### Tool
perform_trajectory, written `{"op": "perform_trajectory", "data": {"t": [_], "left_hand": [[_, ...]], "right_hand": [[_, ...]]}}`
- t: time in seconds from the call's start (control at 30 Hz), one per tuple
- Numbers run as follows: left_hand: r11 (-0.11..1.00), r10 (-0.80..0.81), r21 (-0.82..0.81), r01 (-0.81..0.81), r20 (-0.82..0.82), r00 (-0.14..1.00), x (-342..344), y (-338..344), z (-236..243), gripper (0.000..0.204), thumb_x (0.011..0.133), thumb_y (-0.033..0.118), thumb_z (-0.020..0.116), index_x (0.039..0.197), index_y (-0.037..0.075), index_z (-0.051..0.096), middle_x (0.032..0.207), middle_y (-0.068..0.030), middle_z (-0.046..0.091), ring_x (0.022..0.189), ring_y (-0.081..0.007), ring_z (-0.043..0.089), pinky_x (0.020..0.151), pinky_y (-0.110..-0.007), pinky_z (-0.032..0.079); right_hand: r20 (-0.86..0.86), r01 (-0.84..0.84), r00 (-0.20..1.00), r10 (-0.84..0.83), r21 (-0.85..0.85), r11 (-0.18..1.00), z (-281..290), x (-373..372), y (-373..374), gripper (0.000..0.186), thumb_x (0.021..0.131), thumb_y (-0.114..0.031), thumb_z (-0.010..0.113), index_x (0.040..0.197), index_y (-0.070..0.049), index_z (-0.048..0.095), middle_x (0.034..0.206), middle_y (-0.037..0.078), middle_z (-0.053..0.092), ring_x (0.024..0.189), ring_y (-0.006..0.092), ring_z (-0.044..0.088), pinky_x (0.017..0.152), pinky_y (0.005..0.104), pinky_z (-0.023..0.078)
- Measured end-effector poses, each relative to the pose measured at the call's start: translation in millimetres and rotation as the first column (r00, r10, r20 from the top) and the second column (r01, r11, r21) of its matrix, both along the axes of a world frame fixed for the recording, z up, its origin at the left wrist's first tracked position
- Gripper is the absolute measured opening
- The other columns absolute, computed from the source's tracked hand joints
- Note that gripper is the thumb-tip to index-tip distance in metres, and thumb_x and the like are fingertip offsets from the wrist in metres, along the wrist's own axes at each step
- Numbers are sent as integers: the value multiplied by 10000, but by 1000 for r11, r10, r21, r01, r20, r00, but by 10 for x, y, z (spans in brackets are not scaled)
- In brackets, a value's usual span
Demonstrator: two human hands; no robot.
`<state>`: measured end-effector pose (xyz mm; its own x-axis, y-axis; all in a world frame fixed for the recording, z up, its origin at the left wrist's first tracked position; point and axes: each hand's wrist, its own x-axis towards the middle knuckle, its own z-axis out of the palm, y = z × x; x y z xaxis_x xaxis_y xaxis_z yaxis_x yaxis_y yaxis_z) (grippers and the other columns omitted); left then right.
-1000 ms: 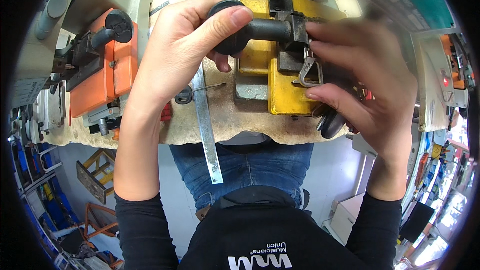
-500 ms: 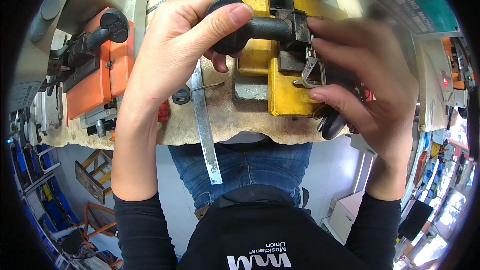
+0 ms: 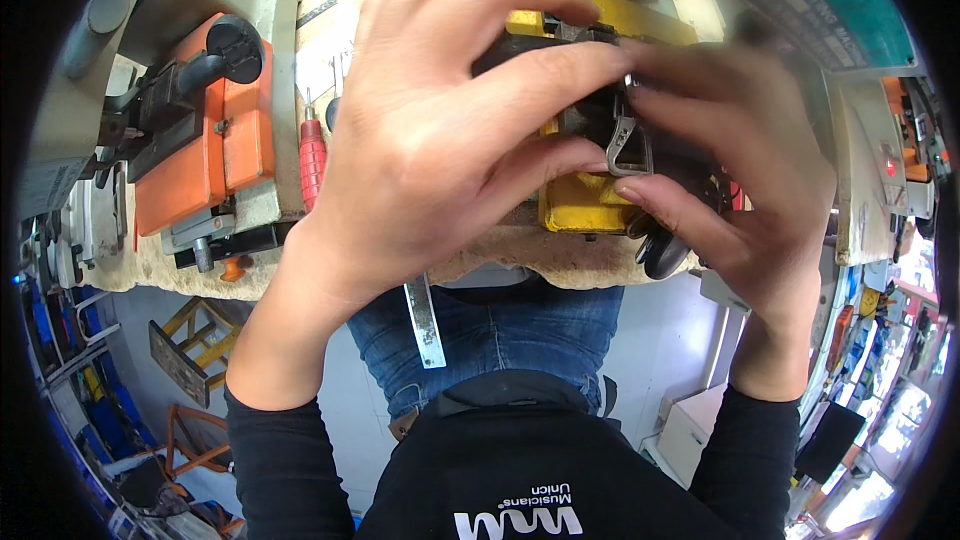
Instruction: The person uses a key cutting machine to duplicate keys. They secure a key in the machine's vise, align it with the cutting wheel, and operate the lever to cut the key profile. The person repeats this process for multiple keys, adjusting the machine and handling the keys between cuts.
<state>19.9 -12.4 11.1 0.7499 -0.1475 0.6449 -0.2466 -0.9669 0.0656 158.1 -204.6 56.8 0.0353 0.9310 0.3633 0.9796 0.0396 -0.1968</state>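
Note:
A silver key (image 3: 624, 127) with a loop-shaped bow sits at the dark clamp of a yellow key-cutting machine (image 3: 585, 208). My left hand (image 3: 440, 120) reaches over the machine, its thumb against the bow's left side and its index fingertip near the key's upper end. From the right, my right hand (image 3: 745, 145) closes on the same key, with its thumb at the bow's lower edge and its fingers higher up. The exact finger contact at the clamp is partly hidden. Behind my left hand, the machine's round black knob is out of sight. A dark oval object (image 3: 668, 252) hangs below my right thumb.
An orange machine (image 3: 180, 185) with a black knob stands on the left. Beside it lies a red-handled screwdriver (image 3: 312, 155). A metal ruler (image 3: 425, 330) juts over the bench's front edge (image 3: 510, 252) toward my lap. A wooden stool (image 3: 190, 350) stands below left.
My left hand has let go of the round black knob and moved right to the key. The red screwdriver is now visible. My right hand stays nearly in place.

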Motion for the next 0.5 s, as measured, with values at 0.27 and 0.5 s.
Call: {"op": "perform_trajectory", "data": {"t": [0.27,0.5], "left_hand": [[970,55,-234,-60,-30,998,80,-222,-73,484,645,103,776,1120,81,688,1118,-93,629,1074,-249,578,978,-412,389],[920,135,-374,-116,26,990,105,-325,-106,413,649,43,738,1059,61,688,1053,-84,610,976,-244,581,853,-340,450]], "right_hand": [[35,4,999,-5,27,1000,-40,-4,-33,368,670,-112,797,1010,-17,693,1123,145,658,1041,290,597,884,346,479],[-1,2,1000,-2,48,999,-29,-20,-20,347,676,-76,791,1005,-15,696,1104,159,644,1008,276,613,839,330,506]]}}
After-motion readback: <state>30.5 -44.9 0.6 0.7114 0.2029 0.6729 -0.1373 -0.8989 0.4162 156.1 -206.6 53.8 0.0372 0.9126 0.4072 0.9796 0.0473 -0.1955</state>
